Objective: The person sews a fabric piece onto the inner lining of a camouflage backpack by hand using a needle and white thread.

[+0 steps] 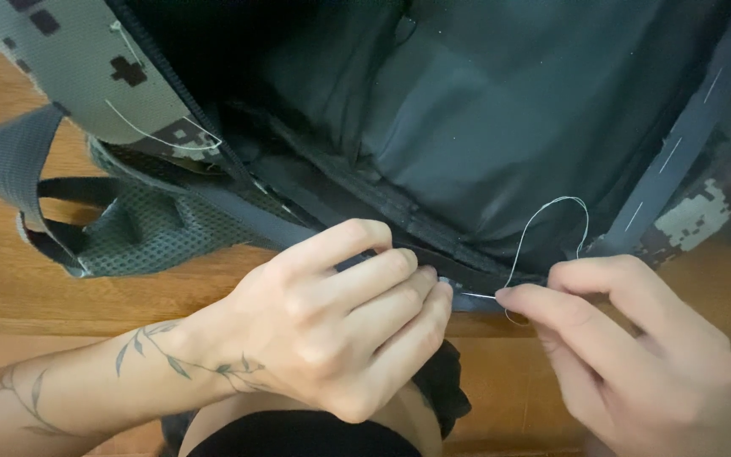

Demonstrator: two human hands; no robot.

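The left hand (332,326) pinches the dark binding edge (399,258) of a camouflage backpack (78,59), fingers closed to keep the seam taut. Just beside its fingertips, the right hand (636,355) grips what looks like a thin needle (477,295) (barely visible), a pale thread (543,220) looping above. The smooth black lining (484,110) lies beyond both hands; the mesh strap (129,228) lies left.

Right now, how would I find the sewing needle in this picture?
Start at the open camouflage backpack on the wooden floor and follow its dark lower edge to where both hands meet. The needle lies between the fingertips: a thin silver sliver, stiff and straight, unlike the looping pale thread above it.
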